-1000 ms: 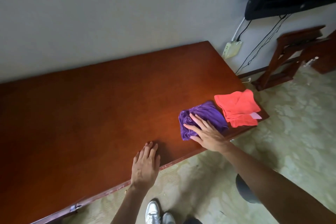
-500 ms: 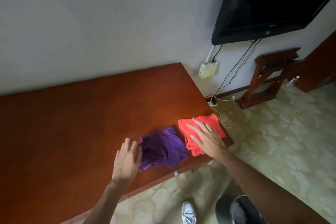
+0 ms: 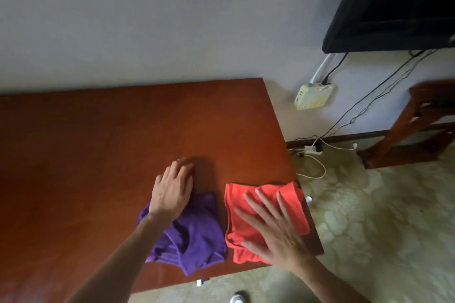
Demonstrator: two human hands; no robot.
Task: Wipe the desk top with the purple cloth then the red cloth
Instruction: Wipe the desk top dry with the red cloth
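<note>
The purple cloth (image 3: 194,233) lies crumpled near the front right of the reddish-brown desk top (image 3: 98,145). The red cloth (image 3: 266,202) lies just to its right, at the desk's right end. My left hand (image 3: 172,192) is flat and open over the purple cloth's far edge, fingers reaching onto bare wood. My right hand (image 3: 273,229) rests flat on the red cloth with fingers spread. Neither hand grips its cloth.
A grey wall runs behind the desk. A black TV (image 3: 398,2) hangs at upper right, with a wall socket (image 3: 314,96) and cables below it. A wooden stand (image 3: 418,130) is on the patterned floor (image 3: 381,229) to the right.
My right hand left the purple cloth and came down on the red cloth. My left hand moved from the desk's front edge onto the purple cloth.
</note>
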